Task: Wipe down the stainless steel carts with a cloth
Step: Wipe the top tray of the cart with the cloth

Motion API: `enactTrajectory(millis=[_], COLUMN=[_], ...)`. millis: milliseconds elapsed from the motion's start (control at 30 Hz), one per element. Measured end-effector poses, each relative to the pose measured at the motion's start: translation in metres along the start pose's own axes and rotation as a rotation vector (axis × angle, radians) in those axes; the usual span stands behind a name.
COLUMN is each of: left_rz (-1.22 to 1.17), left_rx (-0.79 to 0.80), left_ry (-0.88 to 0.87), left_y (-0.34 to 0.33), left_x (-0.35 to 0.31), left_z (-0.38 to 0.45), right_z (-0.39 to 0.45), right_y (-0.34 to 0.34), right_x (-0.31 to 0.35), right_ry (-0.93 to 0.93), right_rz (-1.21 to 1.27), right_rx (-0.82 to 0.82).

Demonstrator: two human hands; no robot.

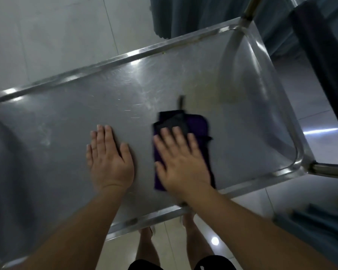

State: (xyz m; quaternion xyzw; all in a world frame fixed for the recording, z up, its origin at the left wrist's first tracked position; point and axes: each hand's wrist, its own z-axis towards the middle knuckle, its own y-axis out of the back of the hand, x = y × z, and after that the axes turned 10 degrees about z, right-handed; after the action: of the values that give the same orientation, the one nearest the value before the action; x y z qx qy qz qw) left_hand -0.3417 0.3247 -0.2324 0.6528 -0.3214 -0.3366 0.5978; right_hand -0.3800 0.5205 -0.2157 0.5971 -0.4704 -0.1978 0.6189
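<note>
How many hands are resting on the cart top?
2. The left hand lies flat on the bare steel of the cart; the right hand presses flat on the cloth beside it.

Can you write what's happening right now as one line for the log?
right hand: presses folded dark purple cloth | left hand: flat on stainless steel cart top | step: wiping

A folded dark cloth lies on the steel cart top.
</note>
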Motion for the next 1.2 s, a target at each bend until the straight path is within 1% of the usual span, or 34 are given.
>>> enactTrajectory(millis=[67, 133, 233, 300, 367, 433, 500, 567, 633, 667, 700, 767, 833, 900, 933, 1000, 1067, 1100, 1133, 1167, 1200], left_rz=[-0.014, -0.028, -0.030, -0.029, -0.019, -0.005, 0.003, 0.013, 0.013, 0.011, 0.014, 0.026, 0.036, 0.033, 0.033, 0.037, 0.049, 0.054, 0.054, 0.049, 0.042], left_rx=[-0.007, -0.001, -0.008, -0.006, -0.004, 0.001, 0.012, 0.018, 0.017, 0.015, 0.014, 0.012, 0.017, 0.010, 0.002, -0.007, -0.003, 0.002, 0.003, 0.001, -0.004], left_ry=[0.003, 0.006, -0.001, -0.017, -0.021, -0.022, -0.028, -0.026, -0.024, -0.024, -0.022, -0.022, -0.037, -0.047, -0.050, -0.054, -0.052, -0.050, -0.048, -0.047, -0.045], left_y=[0.000, -0.001, -0.001, -0.001, -0.001, -0.001, -0.001, -0.002, -0.002, -0.002, -0.002, -0.003, -0.004, -0.004, -0.004, -0.004, -0.003, -0.003, -0.002, -0.002, -0.001], left_x=[0.001, 0.003, 0.003, 0.003, 0.003, 0.003, 0.002, 0.002, 0.002, 0.002, 0.001, 0.002, 0.003, 0.006, 0.006, 0.005, 0.003, 0.003, 0.002, 0.002, 0.002], left_z=[0.000, 0.000, -0.001, -0.002, -0.002, -0.002, -0.002, -0.003, -0.002, -0.002, -0.002, -0.001, -0.001, -0.001, -0.001, -0.002, -0.003, -0.003, -0.003, -0.003, -0.004], right_z=[0.023, 0.046, 0.064, 0.071, 0.081, 0.089, 0.090, 0.086, 0.083, 0.083, 0.085, 0.091, 0.093, 0.094, 0.096, 0.110, 0.133, 0.145, 0.157, 0.168, 0.179], right_y=[-0.003, 0.000, 0.011, 0.023, 0.040, 0.060, 0.079, 0.092, 0.091, 0.086, 0.079, 0.065, 0.048, 0.031, 0.023, 0.016, 0.020, 0.024, 0.028, 0.032, 0.037], right_x=[0.019, 0.021, -0.002, -0.029, -0.065, -0.108, -0.153, -0.184, -0.186, -0.177, -0.162, -0.120, -0.074, -0.026, -0.007, 0.018, 0.019, 0.015, 0.008, 0.000, -0.009], right_ry=[0.288, 0.462, 0.556, 0.523, 0.415, 0.266, 0.064, -0.213, -0.484, -0.577, -0.637, -0.673, -0.596, -0.418, -0.274, 0.101, 0.445, 0.562, 0.635, 0.661, 0.640], right_rz=[-0.018, -0.072, -0.092, -0.076, -0.080, -0.111, -0.116, -0.099, -0.085, -0.072, -0.046, 0.014, 0.009, -0.013, -0.014, -0.042, -0.114, -0.144, -0.163, -0.173, -0.177], right_rx=[0.124, 0.206, 0.201, 0.143, 0.084, 0.056, 0.020, -0.068, -0.157, -0.188, -0.212, -0.242, -0.233, -0.167, -0.116, 0.030, 0.197, 0.260, 0.297, 0.305, 0.285])
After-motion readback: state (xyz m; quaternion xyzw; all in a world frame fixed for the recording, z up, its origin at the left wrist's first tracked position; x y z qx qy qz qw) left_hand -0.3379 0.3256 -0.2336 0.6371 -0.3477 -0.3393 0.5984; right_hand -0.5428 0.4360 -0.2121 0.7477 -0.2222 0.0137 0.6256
